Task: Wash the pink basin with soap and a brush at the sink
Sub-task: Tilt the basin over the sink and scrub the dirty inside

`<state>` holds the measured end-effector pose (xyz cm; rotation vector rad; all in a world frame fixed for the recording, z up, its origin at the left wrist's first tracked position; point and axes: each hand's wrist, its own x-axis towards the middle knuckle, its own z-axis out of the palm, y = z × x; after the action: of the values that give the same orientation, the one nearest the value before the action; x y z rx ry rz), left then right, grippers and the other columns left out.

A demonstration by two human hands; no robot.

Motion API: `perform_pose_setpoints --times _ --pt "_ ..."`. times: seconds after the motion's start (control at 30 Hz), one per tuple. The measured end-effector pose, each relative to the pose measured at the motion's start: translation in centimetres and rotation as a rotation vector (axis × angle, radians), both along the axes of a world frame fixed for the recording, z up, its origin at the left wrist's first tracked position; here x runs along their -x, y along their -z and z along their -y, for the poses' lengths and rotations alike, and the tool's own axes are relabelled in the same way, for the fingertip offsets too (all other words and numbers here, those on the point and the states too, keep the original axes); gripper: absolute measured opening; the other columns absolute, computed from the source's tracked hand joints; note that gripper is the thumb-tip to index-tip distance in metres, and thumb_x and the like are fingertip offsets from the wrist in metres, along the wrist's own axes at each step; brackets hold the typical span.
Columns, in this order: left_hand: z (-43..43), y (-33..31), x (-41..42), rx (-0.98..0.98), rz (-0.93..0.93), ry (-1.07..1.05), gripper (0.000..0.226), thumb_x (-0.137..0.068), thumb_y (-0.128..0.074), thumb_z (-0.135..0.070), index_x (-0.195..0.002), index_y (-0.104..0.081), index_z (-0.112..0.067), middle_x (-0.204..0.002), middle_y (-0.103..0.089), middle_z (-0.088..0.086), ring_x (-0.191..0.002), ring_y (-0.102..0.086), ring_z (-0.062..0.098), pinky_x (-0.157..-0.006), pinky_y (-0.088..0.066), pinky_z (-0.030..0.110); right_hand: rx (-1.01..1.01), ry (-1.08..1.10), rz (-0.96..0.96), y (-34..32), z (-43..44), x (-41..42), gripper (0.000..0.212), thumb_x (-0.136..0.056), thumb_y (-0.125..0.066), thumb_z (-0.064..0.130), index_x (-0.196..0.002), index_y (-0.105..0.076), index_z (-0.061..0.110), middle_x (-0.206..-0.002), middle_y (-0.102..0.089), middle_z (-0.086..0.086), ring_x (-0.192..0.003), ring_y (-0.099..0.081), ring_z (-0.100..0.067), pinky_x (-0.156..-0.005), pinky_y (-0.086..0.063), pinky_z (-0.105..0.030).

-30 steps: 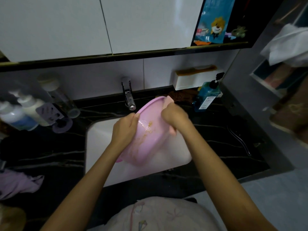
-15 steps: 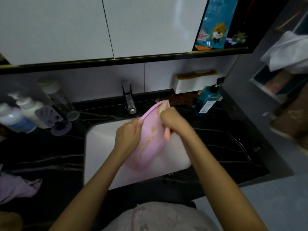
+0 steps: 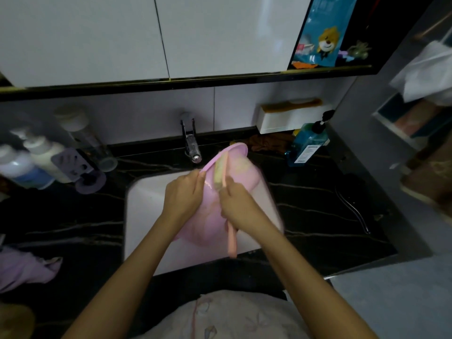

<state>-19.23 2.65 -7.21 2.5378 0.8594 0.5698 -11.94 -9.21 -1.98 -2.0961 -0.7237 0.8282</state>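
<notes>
Count: one pink basin (image 3: 244, 176), one brush (image 3: 221, 167), one sink (image 3: 146, 216), one faucet (image 3: 192, 149), two hands.

Pink basin: thin plastic, round and smooth, with a yellowish smear near the upper rim. Held tilted on edge above the sink bowl, upper rim just beside the faucet spout. Right side blurred; inner or outer face towards the camera not determinable.

Brush: long pink handle, pale bristle head. Head laid against the basin near the upper rim; handle end protruding below the fist, over the sink's front edge.

Left hand (image 3: 182, 199): fingers curled onto the basin's left rim, pinching it. Right hand (image 3: 238, 206): closed as a fist round the brush handle.

Sink: white, glossy, rectangular with rounded corners, set into a black counter (image 3: 318, 204) with pale veining. Faucet: chromed metal, back centre.

Surroundings: one blue pump bottle (image 3: 308, 145) with black nozzle, right rear; one white wall box (image 3: 288, 118) above it; one crumpled brown cloth (image 3: 266, 141) between bottle and basin. Left rear, blurred: two white pump bottles (image 3: 46, 157), one clear tumbler (image 3: 83, 133), one purple holder (image 3: 75, 165). One lilac cloth (image 3: 24, 267) at left front; one dark hose (image 3: 352, 209) on the counter, right.

Obstructions: both forearms across the sink front; hands covering the basin's middle; basin covering much of the sink bowl.
</notes>
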Motion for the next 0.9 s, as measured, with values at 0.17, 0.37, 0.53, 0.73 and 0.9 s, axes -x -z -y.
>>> perform_pose_setpoints --times 0.17,0.37,0.53,0.73,0.9 --pt "-0.9 -0.4 1.4 0.026 -0.042 0.046 0.038 -0.091 -0.018 -0.041 -0.092 -0.042 -0.012 -0.082 -0.061 0.011 -0.078 -0.058 0.038 -0.063 -0.030 0.034 0.230 0.164 0.099 1.8 -1.0 -9.3 0.040 -0.093 -0.038 0.015 -0.128 -0.051 0.003 -0.116 -0.061 -0.022 -0.101 -0.062 -0.036 -0.084 -0.049 -0.038" --pt "-1.4 0.7 3.6 0.253 0.010 0.025 0.034 -0.099 -0.029 -0.039 -0.109 -0.055 -0.020 -0.108 -0.061 0.002 -0.097 -0.056 0.024 -0.077 -0.038 0.032 0.331 0.034 0.080 3.1 2.3 -12.1 0.032 -0.097 -0.040 0.020 -0.111 -0.061 0.001 -0.088 -0.061 -0.015 -0.066 -0.055 -0.020 -0.062 -0.043 -0.029" --pt "-2.3 1.0 3.6 0.418 0.127 -0.033 0.027 -0.091 -0.031 -0.049 -0.079 -0.052 -0.036 -0.087 -0.060 -0.005 -0.086 -0.056 0.023 -0.078 -0.043 0.037 0.069 -0.076 0.201 1.6 2.9 -7.3 0.043 -0.100 -0.039 0.032 -0.143 -0.039 0.028 -0.115 -0.062 -0.008 -0.082 -0.057 -0.013 -0.066 -0.042 -0.026" --pt "-2.0 0.8 2.8 0.305 0.068 -0.020 0.025 -0.093 -0.029 -0.044 -0.094 -0.046 -0.026 -0.096 -0.056 -0.004 -0.084 -0.052 0.017 -0.070 -0.037 0.032 0.142 -0.313 0.614 1.4 4.1 -2.5 0.047 -0.101 -0.033 0.038 -0.146 -0.023 0.041 -0.089 -0.063 -0.005 -0.079 -0.061 -0.024 -0.061 -0.042 -0.031" --pt "-0.6 5.3 7.2 0.332 0.116 -0.103 0.031 -0.092 -0.028 -0.046 -0.084 -0.046 -0.021 -0.082 -0.053 0.000 -0.078 -0.053 0.024 -0.065 -0.036 0.032 0.163 -0.178 0.615 2.3 4.2 -5.4 0.048 -0.101 -0.034 0.033 -0.148 -0.021 0.038 -0.089 -0.061 -0.010 -0.073 -0.057 -0.025 -0.060 -0.045 -0.034"
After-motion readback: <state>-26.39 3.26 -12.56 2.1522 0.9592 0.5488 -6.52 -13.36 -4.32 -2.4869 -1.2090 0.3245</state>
